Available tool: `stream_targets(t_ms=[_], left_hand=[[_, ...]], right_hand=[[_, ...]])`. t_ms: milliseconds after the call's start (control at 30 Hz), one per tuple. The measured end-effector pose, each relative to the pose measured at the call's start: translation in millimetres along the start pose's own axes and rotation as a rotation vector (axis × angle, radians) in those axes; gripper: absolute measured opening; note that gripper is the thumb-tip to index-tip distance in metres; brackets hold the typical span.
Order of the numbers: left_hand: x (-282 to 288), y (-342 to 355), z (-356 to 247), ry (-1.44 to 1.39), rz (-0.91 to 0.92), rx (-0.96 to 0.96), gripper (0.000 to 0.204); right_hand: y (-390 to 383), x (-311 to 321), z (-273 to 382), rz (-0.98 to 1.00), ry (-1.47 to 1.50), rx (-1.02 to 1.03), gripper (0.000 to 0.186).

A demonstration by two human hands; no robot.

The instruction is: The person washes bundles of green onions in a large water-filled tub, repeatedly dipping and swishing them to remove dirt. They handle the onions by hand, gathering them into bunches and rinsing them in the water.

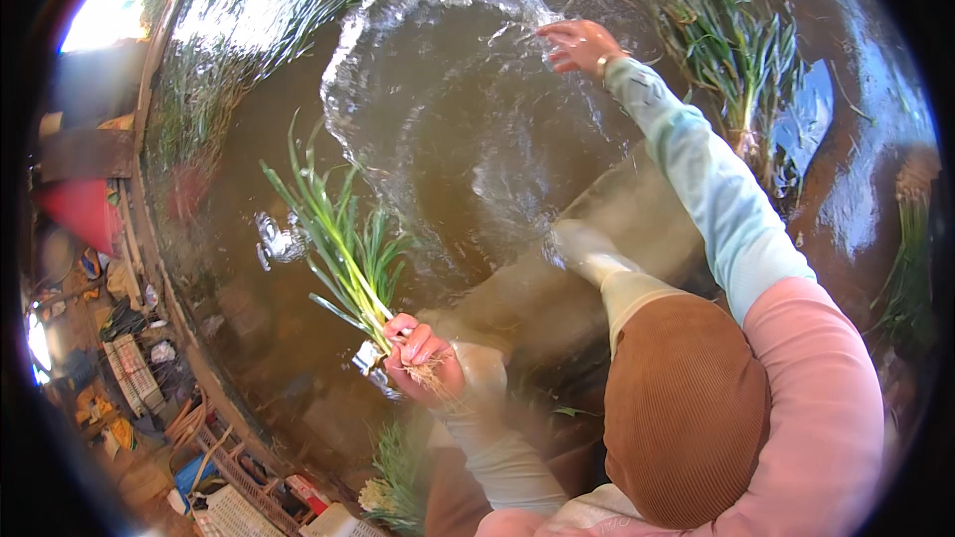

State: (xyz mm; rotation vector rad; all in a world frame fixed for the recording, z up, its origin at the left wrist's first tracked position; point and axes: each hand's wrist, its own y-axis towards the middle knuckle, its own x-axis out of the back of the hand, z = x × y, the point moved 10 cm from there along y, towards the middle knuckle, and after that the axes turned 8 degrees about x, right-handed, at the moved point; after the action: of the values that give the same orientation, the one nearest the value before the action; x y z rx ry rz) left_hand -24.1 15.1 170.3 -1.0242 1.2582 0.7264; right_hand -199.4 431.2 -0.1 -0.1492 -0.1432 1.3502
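Pink sleeve (pixel 821 388) | left hand (pixel 420 350) clasps leafy bunch (pixel 350 259) near roots (pixel 426 374) | right hand (pixel 581 46) empty, apart

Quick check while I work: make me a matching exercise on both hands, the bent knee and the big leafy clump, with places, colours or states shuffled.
Column one
1. Left hand
2. Right hand
3. Bent knee
4. Big leafy clump

Column two
A. Covered in brown ribbed cloth
B. Stretched out beside the splash, holding nothing
C. In the picture's upper right
D. Closed around the green onions near their roots

Right pairs: 1-D, 2-B, 3-A, 4-C
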Motion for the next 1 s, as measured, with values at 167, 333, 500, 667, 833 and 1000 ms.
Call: stream_targets(t_ms=[167,333,500,667,833,1000], left_hand=[[22,17,25,-0.125,-0.004,0.014,0.024],[30,24,40,-0.165,0.031,0.042,0.032],[29,26,43,-0.168,0.022,0.044,0.027],[31,29,49,-0.204,0.016,0.088,0.028],[36,23,60,-0.206,-0.001,0.151,0.026],[38,2,85,-0.160,-0.043,0.215,0.024]], right_hand=[[-114,36,-21,0.010,0.075,0.074,0.026],[-197,4,-77,0.329,-0.652,0.150,0.019],[-214,9,-101,0.421,-0.767,0.100,0.021],[-207,27,-90,0.351,-0.756,0.063,0.019],[-174,28,-55,0.261,-0.811,0.138,0.024],[-100,-26,7,0.155,-0.766,0.504,0.039]])
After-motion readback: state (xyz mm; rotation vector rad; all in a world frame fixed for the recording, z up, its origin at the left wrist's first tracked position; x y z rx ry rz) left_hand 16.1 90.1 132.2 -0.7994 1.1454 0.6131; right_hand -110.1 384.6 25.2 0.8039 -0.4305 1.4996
